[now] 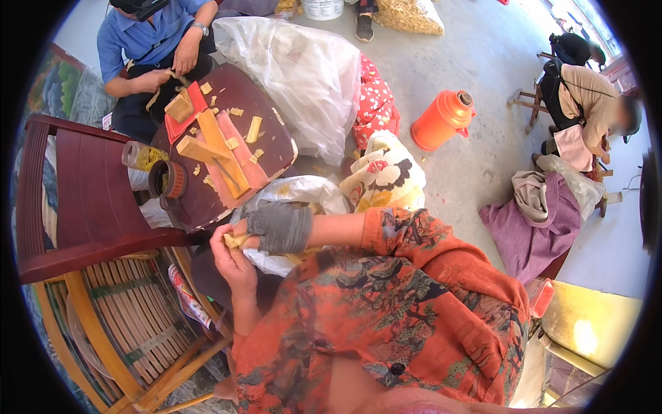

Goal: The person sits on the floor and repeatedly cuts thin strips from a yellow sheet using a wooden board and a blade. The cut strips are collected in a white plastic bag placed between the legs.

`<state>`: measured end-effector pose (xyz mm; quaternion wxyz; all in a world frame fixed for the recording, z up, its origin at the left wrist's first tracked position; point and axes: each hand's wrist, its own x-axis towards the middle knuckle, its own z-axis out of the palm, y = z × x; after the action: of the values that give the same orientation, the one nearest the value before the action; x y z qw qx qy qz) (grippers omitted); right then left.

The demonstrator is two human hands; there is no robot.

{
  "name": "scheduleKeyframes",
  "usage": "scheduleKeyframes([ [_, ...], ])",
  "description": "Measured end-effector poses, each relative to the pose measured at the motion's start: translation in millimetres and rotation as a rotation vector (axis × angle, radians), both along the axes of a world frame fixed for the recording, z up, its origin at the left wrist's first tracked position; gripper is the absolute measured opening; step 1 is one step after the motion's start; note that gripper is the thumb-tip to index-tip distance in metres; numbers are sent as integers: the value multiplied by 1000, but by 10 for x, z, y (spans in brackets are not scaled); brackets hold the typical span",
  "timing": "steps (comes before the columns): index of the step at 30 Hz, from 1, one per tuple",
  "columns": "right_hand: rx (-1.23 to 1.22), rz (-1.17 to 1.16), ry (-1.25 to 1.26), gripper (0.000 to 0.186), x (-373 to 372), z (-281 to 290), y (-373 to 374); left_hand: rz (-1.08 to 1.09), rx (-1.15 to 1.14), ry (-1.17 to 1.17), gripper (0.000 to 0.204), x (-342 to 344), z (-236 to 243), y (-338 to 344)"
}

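My left hand [234, 265], bare, and my right hand [279, 226], in a grey fingerless glove, meet above my lap. Between their closed fingers is a small pale-yellow piece [236, 241], partly hidden by the fingers. Just beyond, a white plastic bag [303, 188] lies open below my right forearm, with yellowish bits in it. On the dark red low table [265, 114] ahead, a wooden board [219, 148] with a crosspiece rests on a pink-red cloth [256, 176]. Pale-yellow pieces [254, 129] and chips are scattered around it.
A dark red chair [96, 200] and a bamboo chair [138, 317] stand at left. A jar [143, 157] and a brown basket-like cup [167, 179] are by the table. Across it, a person in blue [148, 41] works with their hands. An orange thermos [441, 121] stands on the floor.
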<state>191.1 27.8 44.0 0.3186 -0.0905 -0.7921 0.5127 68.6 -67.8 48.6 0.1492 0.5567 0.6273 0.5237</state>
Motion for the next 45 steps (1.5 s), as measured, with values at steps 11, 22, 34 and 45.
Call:
scheduleKeyframes([
  [11, -697, 102, -79, 31, 79, 165, -55, 6, -3, -469, 21, -74, -130, -36],
  [22, -989, 30, -104, 21, 37, 47, 28, 143, -59, -565, 21, 49, -141, 40],
  [34, -1149, -92, -66, 27, 188, 9, 242, -112, 17, -309, 5, -296, 131, -36],
  [45, -907, -4, -401, 19, -31, -37, 92, -55, -318, 359, 35, -141, 14, 3],
])
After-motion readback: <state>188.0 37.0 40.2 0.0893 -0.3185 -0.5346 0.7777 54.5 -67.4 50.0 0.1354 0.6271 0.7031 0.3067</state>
